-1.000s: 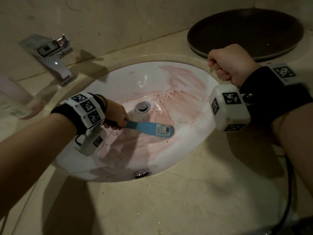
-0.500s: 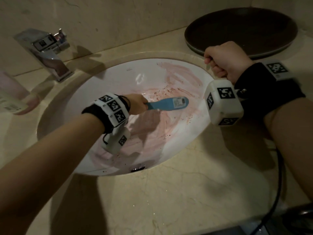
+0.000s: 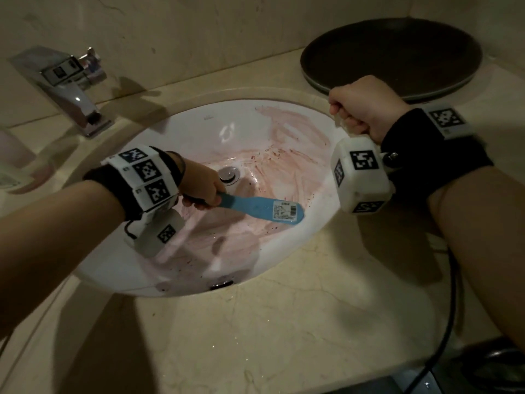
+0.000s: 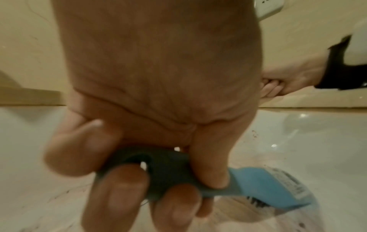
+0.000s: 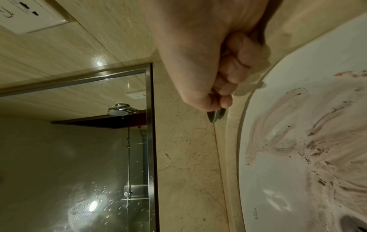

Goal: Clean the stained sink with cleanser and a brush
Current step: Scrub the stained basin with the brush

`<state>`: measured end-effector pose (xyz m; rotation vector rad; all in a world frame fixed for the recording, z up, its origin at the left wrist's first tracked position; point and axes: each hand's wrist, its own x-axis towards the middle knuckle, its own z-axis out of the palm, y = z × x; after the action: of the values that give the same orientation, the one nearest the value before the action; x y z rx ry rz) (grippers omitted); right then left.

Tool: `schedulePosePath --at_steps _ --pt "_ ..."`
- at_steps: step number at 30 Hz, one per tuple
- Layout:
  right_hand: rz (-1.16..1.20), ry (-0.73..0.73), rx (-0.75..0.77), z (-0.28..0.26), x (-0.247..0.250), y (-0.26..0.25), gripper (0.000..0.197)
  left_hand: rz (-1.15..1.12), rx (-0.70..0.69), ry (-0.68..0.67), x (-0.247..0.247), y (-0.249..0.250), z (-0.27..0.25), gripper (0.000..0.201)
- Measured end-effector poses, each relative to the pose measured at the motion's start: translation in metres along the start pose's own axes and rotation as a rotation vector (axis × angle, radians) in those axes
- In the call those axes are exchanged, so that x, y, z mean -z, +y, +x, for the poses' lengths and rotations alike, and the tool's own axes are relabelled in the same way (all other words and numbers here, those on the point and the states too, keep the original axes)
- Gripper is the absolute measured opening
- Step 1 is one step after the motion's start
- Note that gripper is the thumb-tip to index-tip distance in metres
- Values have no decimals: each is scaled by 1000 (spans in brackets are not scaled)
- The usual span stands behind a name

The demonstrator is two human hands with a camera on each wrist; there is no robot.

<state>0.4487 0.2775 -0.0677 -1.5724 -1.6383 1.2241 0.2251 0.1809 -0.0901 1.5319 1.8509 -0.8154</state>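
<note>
The white oval sink [image 3: 199,120] is smeared with pink-red stains and dark specks across its basin [image 5: 298,113]. My left hand [image 3: 201,186] grips the dark handle of a blue brush [image 3: 261,207]. The brush's labelled head lies bristles down on the basin, right of the drain [image 3: 229,174]. In the left wrist view the fingers [image 4: 119,180] curl round the handle and the blue head [image 4: 268,186] points right. My right hand [image 3: 360,106] is a fist over the sink's far right rim. A small thin grey item [image 5: 215,117] sticks out under it.
A chrome faucet [image 3: 65,86] stands at the back left, and a pink bottle [image 3: 14,166] sits at the left edge. A dark round tray [image 3: 392,55] lies behind the right hand. A black cable [image 3: 451,294] hangs off the counter's near right corner.
The left hand swept the brush up toward the far right of the basin, then drew it back down beside the drain. The right fist stayed at the rim.
</note>
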Motion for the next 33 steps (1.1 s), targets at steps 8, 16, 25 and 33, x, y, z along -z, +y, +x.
schedulePosePath --at_steps 8,16,25,33 --pt "19 -5 -18 -1 1 -2 22 -182 99 313 17 -3 33 17" --pt "12 9 -11 -2 1 -2 23 -330 -10 -211 -4 -5 25 24" --pt "30 17 -3 -1 1 0 22 -319 69 298 -10 -10 52 14" --pt "48 2 -4 1 1 0 23 -52 259 402 8 -37 56 25"
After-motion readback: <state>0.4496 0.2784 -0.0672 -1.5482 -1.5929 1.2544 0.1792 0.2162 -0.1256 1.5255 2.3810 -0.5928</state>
